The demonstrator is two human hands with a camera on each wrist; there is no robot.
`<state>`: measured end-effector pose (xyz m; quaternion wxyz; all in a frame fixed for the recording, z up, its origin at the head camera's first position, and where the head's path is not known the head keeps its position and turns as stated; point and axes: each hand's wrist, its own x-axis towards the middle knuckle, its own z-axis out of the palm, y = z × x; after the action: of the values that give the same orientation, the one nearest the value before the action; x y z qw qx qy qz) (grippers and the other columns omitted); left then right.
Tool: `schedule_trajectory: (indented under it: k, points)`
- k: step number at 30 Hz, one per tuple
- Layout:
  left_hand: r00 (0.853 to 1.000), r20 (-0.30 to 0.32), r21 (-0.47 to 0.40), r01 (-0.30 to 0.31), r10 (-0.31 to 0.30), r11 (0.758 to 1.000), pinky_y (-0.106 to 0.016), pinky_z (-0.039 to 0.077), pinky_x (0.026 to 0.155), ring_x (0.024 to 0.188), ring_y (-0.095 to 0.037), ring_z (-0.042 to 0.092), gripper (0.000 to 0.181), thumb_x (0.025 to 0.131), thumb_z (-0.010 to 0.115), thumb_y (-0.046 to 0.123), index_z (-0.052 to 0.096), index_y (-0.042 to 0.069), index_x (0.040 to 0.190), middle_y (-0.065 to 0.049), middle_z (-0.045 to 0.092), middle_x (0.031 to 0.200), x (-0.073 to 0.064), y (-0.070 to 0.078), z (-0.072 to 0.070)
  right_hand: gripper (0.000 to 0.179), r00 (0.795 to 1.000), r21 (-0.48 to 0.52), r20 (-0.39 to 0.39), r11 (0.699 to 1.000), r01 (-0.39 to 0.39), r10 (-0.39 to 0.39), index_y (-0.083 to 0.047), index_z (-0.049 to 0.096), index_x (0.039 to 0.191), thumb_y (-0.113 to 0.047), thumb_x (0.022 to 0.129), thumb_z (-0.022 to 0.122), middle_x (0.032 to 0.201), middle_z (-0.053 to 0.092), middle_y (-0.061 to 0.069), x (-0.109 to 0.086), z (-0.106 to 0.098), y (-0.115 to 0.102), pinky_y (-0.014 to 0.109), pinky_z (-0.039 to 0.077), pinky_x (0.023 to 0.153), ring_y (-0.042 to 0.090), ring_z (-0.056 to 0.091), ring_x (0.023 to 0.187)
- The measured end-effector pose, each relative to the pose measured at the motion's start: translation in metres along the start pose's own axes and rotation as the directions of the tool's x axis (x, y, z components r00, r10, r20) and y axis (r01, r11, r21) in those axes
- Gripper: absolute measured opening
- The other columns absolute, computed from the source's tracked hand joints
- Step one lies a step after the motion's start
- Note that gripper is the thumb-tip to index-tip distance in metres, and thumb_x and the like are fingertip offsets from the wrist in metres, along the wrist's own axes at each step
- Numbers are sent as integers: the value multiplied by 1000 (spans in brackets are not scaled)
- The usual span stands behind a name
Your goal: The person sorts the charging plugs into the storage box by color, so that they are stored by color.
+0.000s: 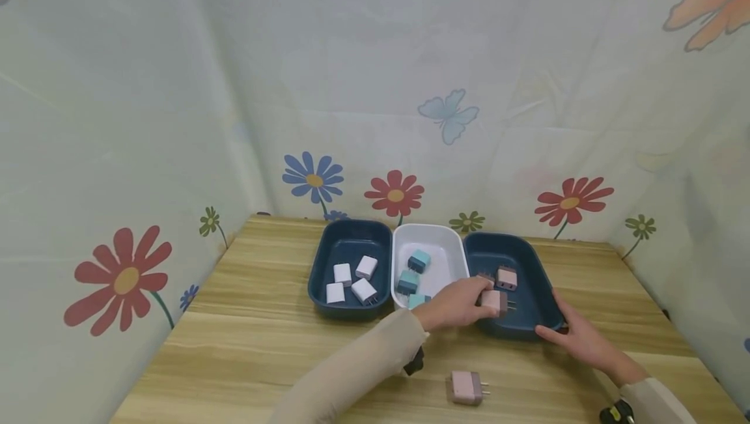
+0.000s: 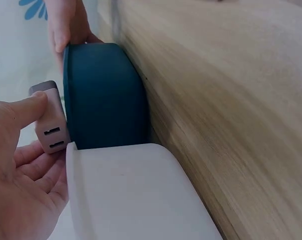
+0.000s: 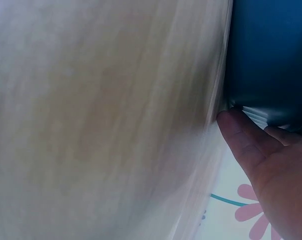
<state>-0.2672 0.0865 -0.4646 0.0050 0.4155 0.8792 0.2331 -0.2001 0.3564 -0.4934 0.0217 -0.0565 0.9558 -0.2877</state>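
My left hand (image 1: 454,305) pinches a pink charger plug (image 1: 494,302) between thumb and fingers, over the near left side of the right-hand navy tray (image 1: 536,310). The left wrist view shows two slots in the end of that plug (image 2: 53,120), right beside the tray's rim. Two more pink charger plugs lie in this tray, one (image 1: 506,278) partly behind the held one. My right hand (image 1: 586,339) holds the tray's near right corner, thumb at the front and fingers along the side. Another pink charger plug (image 1: 465,387) lies on the table in front of the trays.
A white tray (image 1: 445,251) with several teal charger plugs (image 1: 408,282) stands against the navy tray. Left of it, another navy tray (image 1: 351,232) holds several white charger plugs (image 1: 364,290). The wooden table (image 1: 246,320) meets a flower-printed curtain (image 1: 351,118) behind.
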Motion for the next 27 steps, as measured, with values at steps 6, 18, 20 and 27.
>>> schedule_trajectory:
  k: [6,18,20,27]
  points:
    - [1000,-9,-8,11,-11,1000,-12,40,70,80,0,50,45,88,65,43,57,14,121,10,59,100,8,-3,2,99,1000,-2,7,1000,-7,7,8,2,147,-43,88,64,144,15,41,-1,0,-1,68,27,95,57,24,126]
    - [1000,-6,56,-14,14,998,-13,39,64,75,0,48,33,85,69,41,59,18,107,12,57,91,16,-6,7,99,1000,-9,2,1000,-2,2,9,2,147,-43,88,63,144,15,41,2,1,1,68,27,95,57,24,126]
    - [1000,-4,59,-24,24,998,-13,39,65,75,0,49,34,85,69,41,60,18,108,12,58,93,16,-6,7,99,1000,-12,1,1000,-4,4,9,3,147,-43,88,63,144,15,41,1,2,1,68,27,95,57,25,126]
    - [997,20,139,-72,70,988,-12,41,76,88,0,51,44,86,66,46,62,16,118,9,61,112,17,-8,7,99,1000,-10,2,1000,-13,13,10,3,146,-43,88,64,144,14,41,1,2,-1,68,26,96,57,24,126]
